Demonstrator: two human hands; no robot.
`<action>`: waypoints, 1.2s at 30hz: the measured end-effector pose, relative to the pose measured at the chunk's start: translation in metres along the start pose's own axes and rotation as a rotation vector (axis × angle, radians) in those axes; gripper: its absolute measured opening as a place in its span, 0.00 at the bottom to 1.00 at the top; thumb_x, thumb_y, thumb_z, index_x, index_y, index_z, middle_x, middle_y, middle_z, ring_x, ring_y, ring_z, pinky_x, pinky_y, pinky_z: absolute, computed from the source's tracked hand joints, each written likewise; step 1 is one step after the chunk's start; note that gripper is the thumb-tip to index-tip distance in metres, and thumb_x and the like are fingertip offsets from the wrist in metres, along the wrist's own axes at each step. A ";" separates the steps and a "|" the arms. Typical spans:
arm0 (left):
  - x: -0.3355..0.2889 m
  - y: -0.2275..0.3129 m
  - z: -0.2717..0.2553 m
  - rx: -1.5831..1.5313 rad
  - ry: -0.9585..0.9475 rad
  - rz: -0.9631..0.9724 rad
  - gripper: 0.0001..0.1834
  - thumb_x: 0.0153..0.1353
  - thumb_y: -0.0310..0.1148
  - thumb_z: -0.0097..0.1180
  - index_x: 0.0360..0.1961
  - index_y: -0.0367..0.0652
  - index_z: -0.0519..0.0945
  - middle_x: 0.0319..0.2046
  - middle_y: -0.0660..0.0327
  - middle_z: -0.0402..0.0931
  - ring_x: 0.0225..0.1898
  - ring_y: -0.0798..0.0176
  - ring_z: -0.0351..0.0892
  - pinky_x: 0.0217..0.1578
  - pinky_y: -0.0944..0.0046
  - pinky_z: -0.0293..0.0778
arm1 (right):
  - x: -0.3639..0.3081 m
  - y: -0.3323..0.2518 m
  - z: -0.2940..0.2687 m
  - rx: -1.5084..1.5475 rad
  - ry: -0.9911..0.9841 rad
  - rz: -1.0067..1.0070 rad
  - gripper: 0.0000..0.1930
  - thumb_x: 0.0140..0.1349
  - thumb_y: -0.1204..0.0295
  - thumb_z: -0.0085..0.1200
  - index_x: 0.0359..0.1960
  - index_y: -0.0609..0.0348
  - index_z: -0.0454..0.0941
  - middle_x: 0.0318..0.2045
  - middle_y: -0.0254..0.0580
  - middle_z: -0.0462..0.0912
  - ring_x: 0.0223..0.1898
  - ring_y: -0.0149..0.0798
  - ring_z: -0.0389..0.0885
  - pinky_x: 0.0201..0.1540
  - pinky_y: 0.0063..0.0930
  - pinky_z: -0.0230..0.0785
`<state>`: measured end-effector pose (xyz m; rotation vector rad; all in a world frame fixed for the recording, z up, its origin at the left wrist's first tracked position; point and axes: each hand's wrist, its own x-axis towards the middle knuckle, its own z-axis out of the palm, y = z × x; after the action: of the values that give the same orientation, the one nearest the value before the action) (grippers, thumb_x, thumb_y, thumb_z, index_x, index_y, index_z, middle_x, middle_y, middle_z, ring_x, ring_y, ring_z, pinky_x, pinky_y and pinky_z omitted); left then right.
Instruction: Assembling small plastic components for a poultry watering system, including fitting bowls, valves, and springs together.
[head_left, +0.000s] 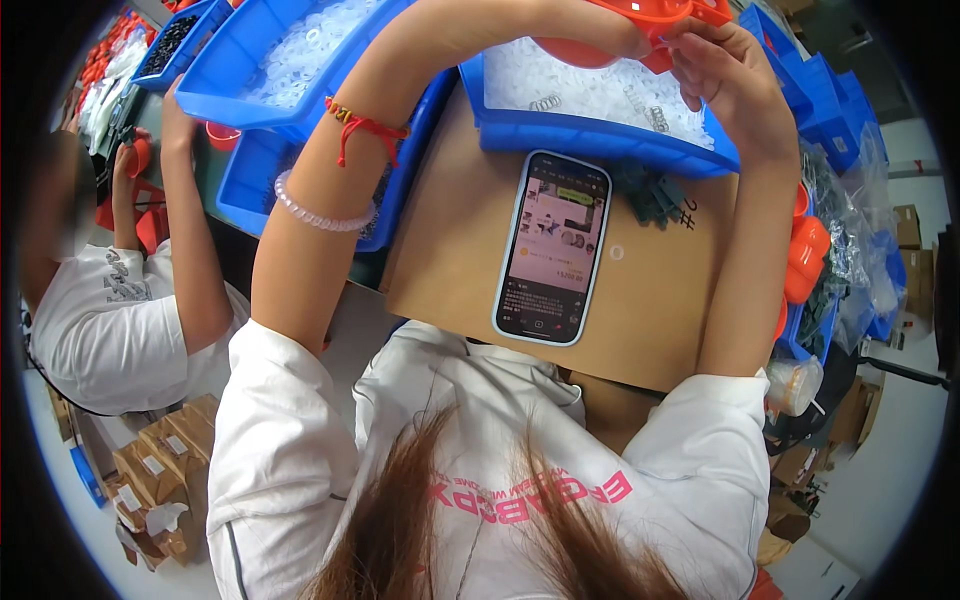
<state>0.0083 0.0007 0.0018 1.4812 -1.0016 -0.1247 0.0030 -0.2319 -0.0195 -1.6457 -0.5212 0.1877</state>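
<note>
Both hands are raised over the blue bin (600,130) — the right hand (725,70) and the left hand (610,25) are closed around an orange plastic part (660,15).

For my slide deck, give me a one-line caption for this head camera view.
Both hands, left hand and right hand, hold an orange plastic part above a blue bin, phone on cardboard below.
</note>
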 end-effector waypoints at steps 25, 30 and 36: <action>0.004 -0.008 -0.002 -0.031 0.004 0.033 0.25 0.37 0.28 0.59 0.42 0.36 0.72 0.33 0.62 0.74 0.35 0.71 0.71 0.37 0.72 0.68 | -0.002 0.001 0.008 -0.114 0.019 0.024 0.19 0.55 0.66 0.50 0.45 0.67 0.68 0.25 0.36 0.73 0.20 0.24 0.66 0.20 0.20 0.59; 0.003 -0.011 -0.003 -0.010 0.015 0.049 0.26 0.36 0.28 0.60 0.42 0.36 0.71 0.34 0.62 0.73 0.36 0.71 0.71 0.38 0.72 0.68 | -0.006 -0.015 0.032 -0.144 0.040 0.068 0.25 0.57 0.64 0.48 0.52 0.68 0.61 0.31 0.41 0.75 0.23 0.26 0.70 0.20 0.19 0.61; 0.004 -0.015 0.003 -0.004 0.140 0.113 0.25 0.38 0.28 0.62 0.42 0.36 0.72 0.32 0.63 0.74 0.33 0.73 0.71 0.33 0.74 0.69 | 0.004 -0.014 0.040 0.098 0.175 0.003 0.09 0.53 0.72 0.50 0.36 0.55 0.67 0.21 0.32 0.71 0.20 0.24 0.71 0.18 0.16 0.67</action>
<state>0.0164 -0.0060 -0.0097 1.4062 -0.9678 0.0576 -0.0131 -0.1930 -0.0110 -1.5508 -0.3704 0.0689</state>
